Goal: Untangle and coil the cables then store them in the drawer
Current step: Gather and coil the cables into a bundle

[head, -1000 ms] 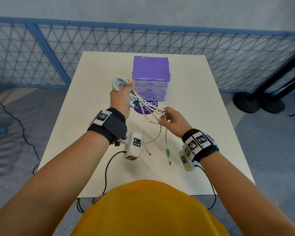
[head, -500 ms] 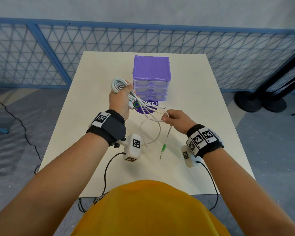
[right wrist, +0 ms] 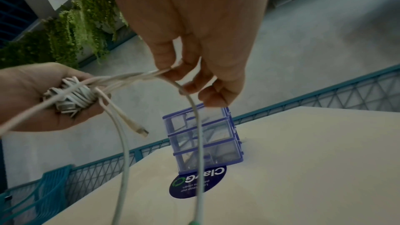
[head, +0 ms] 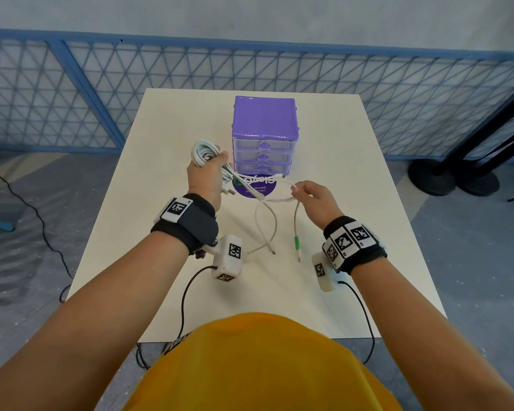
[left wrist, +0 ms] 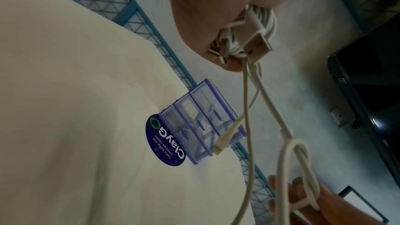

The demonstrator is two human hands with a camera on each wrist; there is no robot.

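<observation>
Left hand (head: 206, 176) is wrapped around a bundle of white cables (head: 202, 154), held up over the worktop (head: 353, 173) just left of the purple drawer unit (head: 264, 134). Right hand (head: 315, 200) is pinching a few loose strands (head: 276, 199) that run across from the bundle. Below them the ends hang down, one with a green plug (head: 296, 242). All three drawers look closed, and there's a round sticker (head: 254, 188) in front of the unit.
</observation>
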